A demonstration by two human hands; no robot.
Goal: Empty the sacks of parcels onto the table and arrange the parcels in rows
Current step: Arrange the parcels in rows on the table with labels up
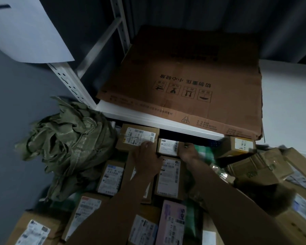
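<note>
Cardboard parcels with white labels lie side by side across the table. A small parcel (167,147) sits at the far end of a row, under the shelf edge. My left hand (145,159) grips its left side and my right hand (188,152) grips its right side. A larger parcel (137,137) lies just left of it, touching my left fingers. Another labelled parcel (170,175) lies right behind the small one, between my forearms. A crumpled green sack (69,145) slumps at the left of the table.
A flattened cardboard sheet (193,82) covers the white shelf (148,119) overhanging the far parcels. A perforated metal upright (69,82) stands at the left. More boxes (258,167) are heaped at the right, with a small one (240,145) by the shelf edge.
</note>
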